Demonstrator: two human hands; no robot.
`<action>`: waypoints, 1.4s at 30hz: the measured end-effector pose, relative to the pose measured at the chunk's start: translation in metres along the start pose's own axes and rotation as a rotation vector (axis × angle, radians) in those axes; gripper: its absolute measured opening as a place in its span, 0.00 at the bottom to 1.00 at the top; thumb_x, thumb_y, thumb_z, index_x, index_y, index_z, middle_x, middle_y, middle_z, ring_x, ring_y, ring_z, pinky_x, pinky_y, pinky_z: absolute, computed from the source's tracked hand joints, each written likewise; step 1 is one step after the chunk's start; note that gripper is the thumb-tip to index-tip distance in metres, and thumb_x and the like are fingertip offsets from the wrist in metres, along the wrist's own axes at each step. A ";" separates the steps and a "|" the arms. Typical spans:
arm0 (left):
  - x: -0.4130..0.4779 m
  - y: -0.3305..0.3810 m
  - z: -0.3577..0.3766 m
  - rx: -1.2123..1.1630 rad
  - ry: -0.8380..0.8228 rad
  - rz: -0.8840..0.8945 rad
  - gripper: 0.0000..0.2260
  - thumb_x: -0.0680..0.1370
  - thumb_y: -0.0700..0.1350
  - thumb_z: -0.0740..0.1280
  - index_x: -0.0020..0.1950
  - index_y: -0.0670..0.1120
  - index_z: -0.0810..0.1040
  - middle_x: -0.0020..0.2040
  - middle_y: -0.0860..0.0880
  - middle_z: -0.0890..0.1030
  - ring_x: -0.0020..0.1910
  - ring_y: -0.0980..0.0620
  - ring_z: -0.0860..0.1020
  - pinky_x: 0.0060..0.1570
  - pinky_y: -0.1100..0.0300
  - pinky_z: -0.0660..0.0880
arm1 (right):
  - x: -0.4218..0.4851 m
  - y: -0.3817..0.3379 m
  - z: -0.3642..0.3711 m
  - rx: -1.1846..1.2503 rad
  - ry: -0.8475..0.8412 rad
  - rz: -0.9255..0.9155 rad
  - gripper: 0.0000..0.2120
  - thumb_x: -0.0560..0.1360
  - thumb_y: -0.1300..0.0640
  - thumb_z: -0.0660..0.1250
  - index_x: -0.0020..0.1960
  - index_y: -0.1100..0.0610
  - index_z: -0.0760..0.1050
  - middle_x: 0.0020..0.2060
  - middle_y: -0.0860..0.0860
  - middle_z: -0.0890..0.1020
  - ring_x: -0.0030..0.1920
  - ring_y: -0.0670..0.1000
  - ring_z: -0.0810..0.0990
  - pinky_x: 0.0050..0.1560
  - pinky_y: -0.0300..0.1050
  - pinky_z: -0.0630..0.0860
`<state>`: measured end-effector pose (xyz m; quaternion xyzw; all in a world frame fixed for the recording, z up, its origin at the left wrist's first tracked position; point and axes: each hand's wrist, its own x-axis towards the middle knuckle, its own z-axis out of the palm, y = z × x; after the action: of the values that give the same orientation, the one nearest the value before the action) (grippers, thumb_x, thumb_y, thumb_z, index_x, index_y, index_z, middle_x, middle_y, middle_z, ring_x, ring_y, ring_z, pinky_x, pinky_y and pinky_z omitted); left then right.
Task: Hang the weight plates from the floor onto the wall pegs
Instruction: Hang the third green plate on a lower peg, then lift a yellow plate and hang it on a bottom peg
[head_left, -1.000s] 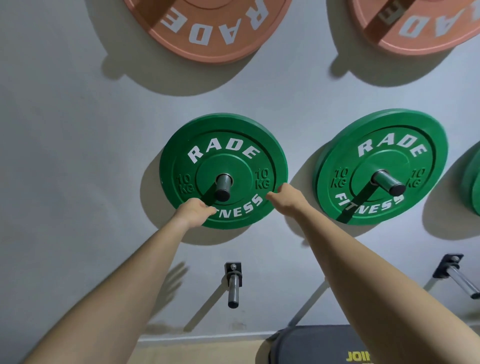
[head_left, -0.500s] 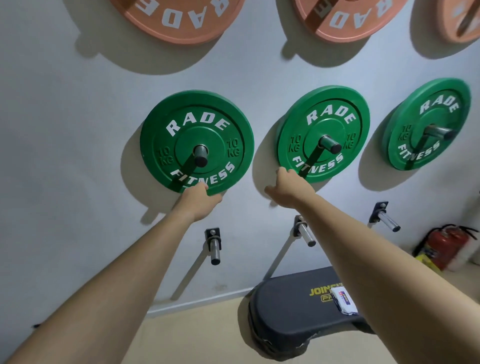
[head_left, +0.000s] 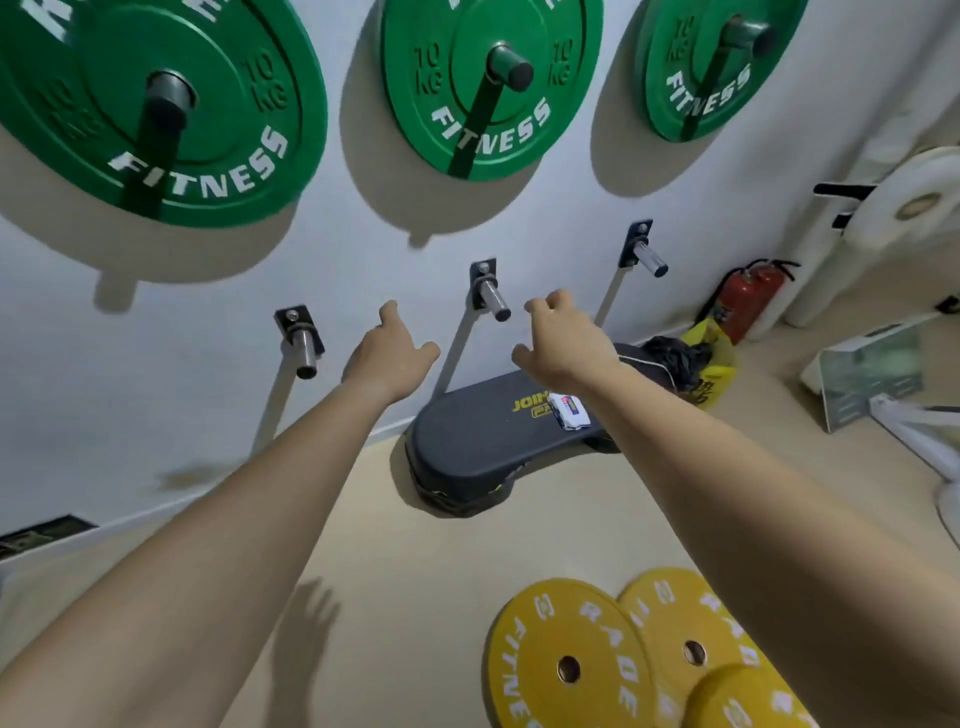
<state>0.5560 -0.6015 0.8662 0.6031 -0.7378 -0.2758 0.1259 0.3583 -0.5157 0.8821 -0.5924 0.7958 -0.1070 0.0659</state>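
Both hands held out, empty: left hand (head_left: 390, 358) and right hand (head_left: 561, 340) loosely spread. Three green plates (head_left: 488, 83) hang on pegs; yellow plates (head_left: 571, 660) lie on the floor (head_left: 405, 597).

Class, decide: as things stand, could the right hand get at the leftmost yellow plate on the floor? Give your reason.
Probably yes. The right hand holds nothing, and the yellow plate lies flat on the floor with its left rim free, though bending down seems needed.

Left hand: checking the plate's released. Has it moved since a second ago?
Yes. The left hand came down off the left green plate, now beside the empty peg below.
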 end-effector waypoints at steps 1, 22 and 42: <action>-0.005 0.006 0.022 -0.007 -0.006 0.009 0.35 0.79 0.54 0.63 0.80 0.48 0.48 0.69 0.42 0.73 0.62 0.39 0.75 0.51 0.51 0.71 | -0.008 0.022 0.010 0.010 -0.024 0.021 0.25 0.78 0.49 0.64 0.72 0.58 0.66 0.68 0.58 0.65 0.60 0.64 0.74 0.53 0.56 0.76; -0.102 -0.090 0.627 0.081 -0.414 0.103 0.31 0.80 0.58 0.61 0.80 0.52 0.55 0.66 0.46 0.78 0.63 0.42 0.75 0.60 0.51 0.69 | -0.242 0.416 0.498 0.602 -0.180 0.692 0.26 0.84 0.43 0.50 0.73 0.60 0.68 0.66 0.59 0.75 0.66 0.58 0.71 0.63 0.52 0.69; -0.044 -0.159 1.067 0.547 -0.633 0.427 0.26 0.83 0.59 0.50 0.72 0.44 0.69 0.70 0.43 0.73 0.69 0.42 0.71 0.71 0.42 0.57 | -0.335 0.541 0.878 0.730 -0.144 1.426 0.27 0.83 0.43 0.47 0.68 0.61 0.72 0.65 0.61 0.76 0.63 0.63 0.74 0.62 0.55 0.70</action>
<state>0.1439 -0.3059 -0.0876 0.3352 -0.8930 -0.2096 -0.2150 0.1562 -0.1267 -0.1100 0.1117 0.8912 -0.2539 0.3590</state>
